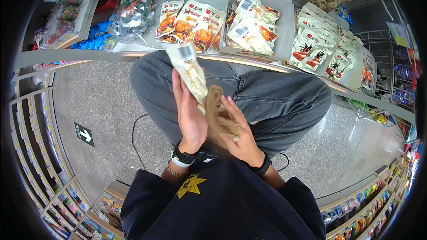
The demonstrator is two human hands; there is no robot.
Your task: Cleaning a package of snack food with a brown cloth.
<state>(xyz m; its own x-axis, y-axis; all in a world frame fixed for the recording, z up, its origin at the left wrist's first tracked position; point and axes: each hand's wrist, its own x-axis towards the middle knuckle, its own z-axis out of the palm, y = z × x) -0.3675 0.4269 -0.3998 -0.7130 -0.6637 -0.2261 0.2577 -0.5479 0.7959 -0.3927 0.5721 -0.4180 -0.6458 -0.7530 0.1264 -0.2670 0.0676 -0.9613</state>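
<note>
My left hand (190, 116) holds a cream snack pouch (189, 73) upright, with its barcode end towards the shelf. In my right hand (243, 136) is a bunched brown cloth (218, 116), its edge against the lower end of the pouch. Both hands are above my crossed legs. On the shelf in front lie several pouches with pictures of roasted meat (190, 23). Right of them, an open white cardboard box (287, 23) holds more pouches, some with the barcode side up. Further right, cream pouches with red-brown pictures (308, 48) are piled in rows.
The shelf's front edge (253, 61) runs across just beyond my knees. Clear plastic packaging (136, 16) and blue wrapped items (100, 36) lie at its left. A wire rack (380, 50) stands at the right. A thin black cable (133, 133) is on the speckled floor (100, 100).
</note>
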